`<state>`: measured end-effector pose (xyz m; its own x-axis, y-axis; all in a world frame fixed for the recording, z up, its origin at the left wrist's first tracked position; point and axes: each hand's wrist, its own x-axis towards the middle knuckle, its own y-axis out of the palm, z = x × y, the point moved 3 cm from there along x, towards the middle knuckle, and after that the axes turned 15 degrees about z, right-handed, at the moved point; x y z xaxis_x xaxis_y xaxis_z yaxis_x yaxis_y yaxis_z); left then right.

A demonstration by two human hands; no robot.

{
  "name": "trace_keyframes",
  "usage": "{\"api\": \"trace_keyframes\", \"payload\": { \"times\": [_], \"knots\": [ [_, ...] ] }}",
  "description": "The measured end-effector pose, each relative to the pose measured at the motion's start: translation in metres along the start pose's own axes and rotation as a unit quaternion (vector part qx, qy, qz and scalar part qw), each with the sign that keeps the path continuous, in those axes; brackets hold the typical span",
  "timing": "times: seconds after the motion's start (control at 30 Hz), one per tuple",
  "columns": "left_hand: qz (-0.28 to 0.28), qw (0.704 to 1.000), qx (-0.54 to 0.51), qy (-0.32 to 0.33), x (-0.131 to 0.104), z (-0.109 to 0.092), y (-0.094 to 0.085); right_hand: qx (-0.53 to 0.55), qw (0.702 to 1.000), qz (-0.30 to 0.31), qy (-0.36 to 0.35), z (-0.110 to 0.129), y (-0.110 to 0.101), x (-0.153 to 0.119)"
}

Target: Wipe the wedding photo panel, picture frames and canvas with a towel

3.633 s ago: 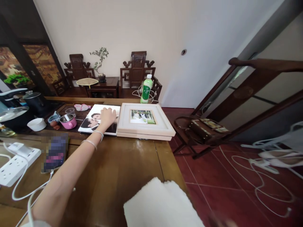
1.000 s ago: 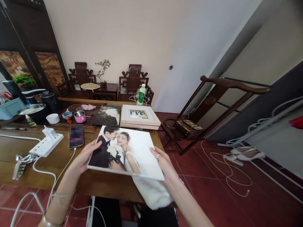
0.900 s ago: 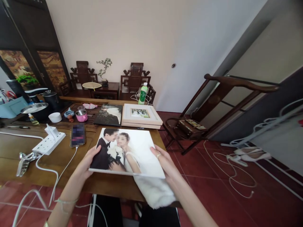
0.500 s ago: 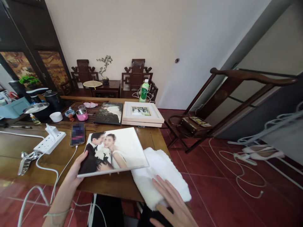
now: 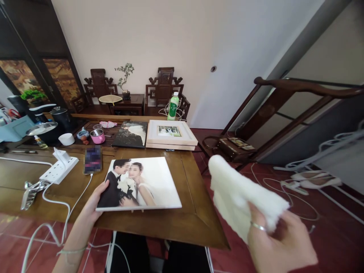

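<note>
A flat photo panel with a wedding picture of a couple is above the front of the wooden table. My left hand grips its left edge, thumb on top and fingers hidden underneath. Off the table's right corner, my right hand pinches a folded white towel, which hangs in the air. A ring shows on that hand.
Behind the panel lie a dark photo panel and a stack of light wooden frames. A green bottle stands behind them. To the left are a phone, a power strip and a pink cup. A wooden chair stands right.
My right hand has taken hold of the white towel and lifted it off the table to the right. The photo panel has turned slightly and sits flatter in my left hand.
</note>
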<state>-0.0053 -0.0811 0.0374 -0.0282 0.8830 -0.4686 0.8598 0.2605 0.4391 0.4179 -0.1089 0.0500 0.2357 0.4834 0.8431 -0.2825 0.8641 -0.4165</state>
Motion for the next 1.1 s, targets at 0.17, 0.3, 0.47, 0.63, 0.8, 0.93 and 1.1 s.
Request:
{"api": "trace_keyframes", "payload": {
  "times": [0.17,0.3,0.47,0.63,0.8,0.93,1.1],
  "knots": [
    [0.056,0.998,0.019,0.002,0.006,0.005,0.014,0.099,0.962,0.106,-0.230,0.054,0.031,0.023],
    [0.097,0.995,0.032,0.004,0.011,0.011,0.025,0.163,0.886,0.260,-0.347,0.101,0.055,0.011],
    [0.116,0.991,0.059,0.011,0.014,0.016,0.032,0.156,0.832,0.393,-0.360,0.100,0.075,-0.007],
    [0.126,0.978,0.161,0.028,0.025,0.015,0.031,0.096,0.800,0.489,-0.336,0.083,0.100,-0.010],
    [0.013,0.855,0.501,0.136,0.028,0.004,0.031,0.100,0.806,0.499,-0.303,0.087,0.117,-0.008],
    [-0.079,0.738,0.647,0.178,0.017,-0.005,0.037,0.127,0.826,0.481,-0.266,0.090,0.123,-0.011],
    [-0.059,0.693,0.678,0.237,0.020,-0.007,0.033,0.159,0.833,0.463,-0.259,0.086,0.126,-0.013]
  ]
}}
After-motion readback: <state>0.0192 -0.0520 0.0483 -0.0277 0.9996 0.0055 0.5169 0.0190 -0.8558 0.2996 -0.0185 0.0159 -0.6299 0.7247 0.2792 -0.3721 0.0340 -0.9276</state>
